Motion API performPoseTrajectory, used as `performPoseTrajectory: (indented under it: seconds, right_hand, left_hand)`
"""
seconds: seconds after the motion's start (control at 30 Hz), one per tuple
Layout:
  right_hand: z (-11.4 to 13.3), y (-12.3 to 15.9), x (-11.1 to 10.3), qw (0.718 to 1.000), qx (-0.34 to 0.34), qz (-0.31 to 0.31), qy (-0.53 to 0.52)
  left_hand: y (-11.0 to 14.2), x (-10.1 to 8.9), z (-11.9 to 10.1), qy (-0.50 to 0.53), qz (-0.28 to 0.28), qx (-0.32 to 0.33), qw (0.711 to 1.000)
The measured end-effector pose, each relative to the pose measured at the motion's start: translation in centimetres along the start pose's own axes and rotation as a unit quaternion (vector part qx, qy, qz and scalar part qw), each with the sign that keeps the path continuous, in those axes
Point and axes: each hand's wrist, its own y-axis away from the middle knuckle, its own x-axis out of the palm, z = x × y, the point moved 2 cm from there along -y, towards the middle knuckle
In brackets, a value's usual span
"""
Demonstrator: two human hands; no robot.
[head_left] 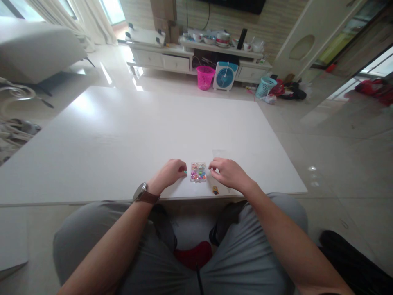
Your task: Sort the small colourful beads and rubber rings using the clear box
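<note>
A small clear compartment box (198, 181) full of colourful beads or charms lies on the white table (147, 131) between my hands. To its left, my left hand (174, 169) pinches a tiny teal piece (185, 171), perhaps a bead. On the box's right, my right hand (226, 170) has thumb and fingertips drawn together; whatever is between them is too small to make out. Below that hand, near the table's front edge, lies a small yellow cartoon figure charm (215, 190). Beside it rests a faint, pale little piece (229, 190). A clear plastic sheet or bag (219, 153) lies just behind my right hand.
The table's front edge runs just above my knees. Beyond the table stand a pink basket (205, 78), a blue box fan (225, 76) and a light blue basket (265, 87) before a white cabinet (175, 62) with bowls on top. A sofa (37, 49) is at far left.
</note>
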Motion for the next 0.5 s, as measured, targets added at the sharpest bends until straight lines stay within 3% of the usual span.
performPoseTrajectory:
  seconds: [0.3, 0.4, 0.5]
  right_hand:
    - [-0.2, 0.4, -0.2, 1.000, -0.010, -0.007, -0.013]
    - [0.0, 0.3, 0.1, 0.999, -0.026, -0.023, -0.035]
    - [0.7, 0.0, 0.7, 0.992, -0.084, -0.045, -0.080]
  left_hand:
    - [0.2, -0.7, -0.1, 0.007, -0.003, -0.019, 1.000]
    - [0.2, -0.8, -1.0, 0.091, -0.020, -0.019, 0.995]
    - [0.1, -0.3, -1.9, 0.238, 0.010, -0.027, 0.971]
